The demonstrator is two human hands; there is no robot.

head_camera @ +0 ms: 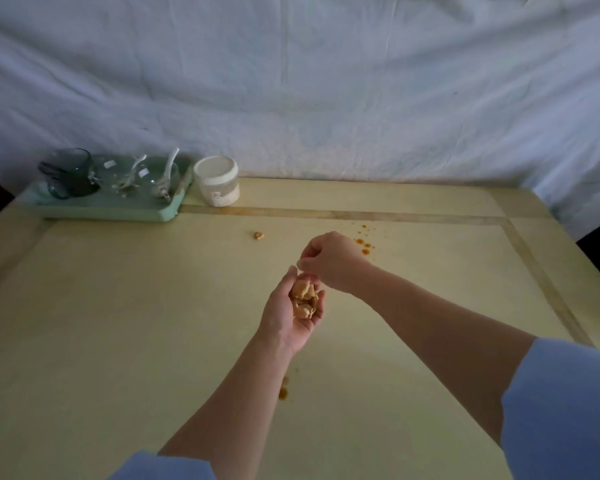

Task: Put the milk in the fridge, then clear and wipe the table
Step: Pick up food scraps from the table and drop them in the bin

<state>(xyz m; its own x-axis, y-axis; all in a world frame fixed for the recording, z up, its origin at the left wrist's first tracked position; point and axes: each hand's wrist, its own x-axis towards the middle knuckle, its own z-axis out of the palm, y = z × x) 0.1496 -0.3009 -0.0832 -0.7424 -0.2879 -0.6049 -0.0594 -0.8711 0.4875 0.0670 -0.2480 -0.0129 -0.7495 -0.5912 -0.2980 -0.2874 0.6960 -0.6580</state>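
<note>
Left grip cups the gathered scraps, right grip curled just above, holding anything or not we cannot tell, and the next crumb lies on the bench toward its far edge, up-left of both and nearer the right grip.

A wrinkled white sheet hangs behind the worktop's far edge. At its far left corner, a pale green tray carries a dark glass mug and clear bowls with spoons. A white jar stands just beside the tray.
</note>
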